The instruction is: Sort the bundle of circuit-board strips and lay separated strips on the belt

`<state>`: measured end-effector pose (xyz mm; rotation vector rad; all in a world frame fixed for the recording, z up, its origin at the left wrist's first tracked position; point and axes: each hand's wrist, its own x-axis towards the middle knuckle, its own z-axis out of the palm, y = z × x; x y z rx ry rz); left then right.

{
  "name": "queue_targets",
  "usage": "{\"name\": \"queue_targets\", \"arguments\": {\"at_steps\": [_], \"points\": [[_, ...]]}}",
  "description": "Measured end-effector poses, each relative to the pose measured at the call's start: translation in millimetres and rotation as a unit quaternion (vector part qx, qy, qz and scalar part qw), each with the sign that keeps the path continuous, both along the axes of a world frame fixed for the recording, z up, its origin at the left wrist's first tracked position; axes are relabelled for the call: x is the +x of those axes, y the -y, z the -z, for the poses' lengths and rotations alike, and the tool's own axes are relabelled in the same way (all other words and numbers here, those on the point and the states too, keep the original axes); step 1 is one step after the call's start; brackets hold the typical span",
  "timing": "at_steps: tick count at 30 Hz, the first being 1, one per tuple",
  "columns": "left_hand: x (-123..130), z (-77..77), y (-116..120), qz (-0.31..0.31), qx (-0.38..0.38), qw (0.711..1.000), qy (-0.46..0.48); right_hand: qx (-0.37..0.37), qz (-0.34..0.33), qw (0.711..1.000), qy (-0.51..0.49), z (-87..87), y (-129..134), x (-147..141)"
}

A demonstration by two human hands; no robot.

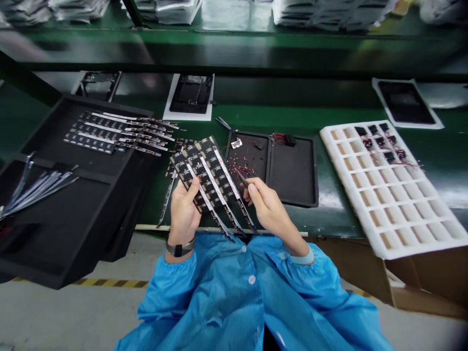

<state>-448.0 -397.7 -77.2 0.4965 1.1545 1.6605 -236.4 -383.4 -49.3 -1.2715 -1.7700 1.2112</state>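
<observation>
My left hand (pixel 185 204) is closed on the lower left edge of a fanned set of black sheets of small parts (pixel 210 175), with white strips and narrow flexible tails that hang toward me. In my right hand (pixel 266 201) is a pair of dark tweezers (pixel 242 177), pinched between thumb and fingers, its tip close to the right edge of the sheets. Just beyond that tip, small red-wired parts (pixel 243 167) lie in the left half of a black two-part tray (pixel 292 180). More of the same sheets lie partly hidden behind those I hold.
On the left, a large black tray (pixel 120 180) carries more strips (pixel 106 131) and a bundle of pale flat cables (pixel 47 185). A white foam tray (pixel 398 195) with black parts in some pockets stands right. Black device frames (pixel 192 95) and a dark panel (pixel 405 102) lie farther back.
</observation>
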Motion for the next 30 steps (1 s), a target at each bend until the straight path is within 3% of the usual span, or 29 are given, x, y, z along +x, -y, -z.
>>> {"name": "queue_targets", "arguments": {"at_steps": [5,14,19,21,26,30], "points": [[5,-4.5,4,-0.014,0.000,1.000,-0.010,0.028,-0.001,0.998,0.051,-10.2,-1,-10],[8,-7.5,5,-0.027,-0.009,1.000,0.003,0.046,-0.005,0.996,0.075,-8.7,-2,-13],[3,-10.5,6,-0.003,-0.027,0.999,0.018,0.052,-0.008,0.996,0.073,-7.6,-2,-11],[0,-12.0,6,-0.006,-0.040,0.999,0.015,0.046,-0.019,0.997,0.059,-7.2,-2,-11],[-4,-10.3,2,-0.085,-0.093,0.991,-0.050,0.011,-0.046,0.998,-0.032,-4.5,-1,-11],[-5,-1.6,-1,-0.060,-0.083,0.994,-0.031,-0.082,-0.060,0.985,-0.139,8.5,1,-14]]}}
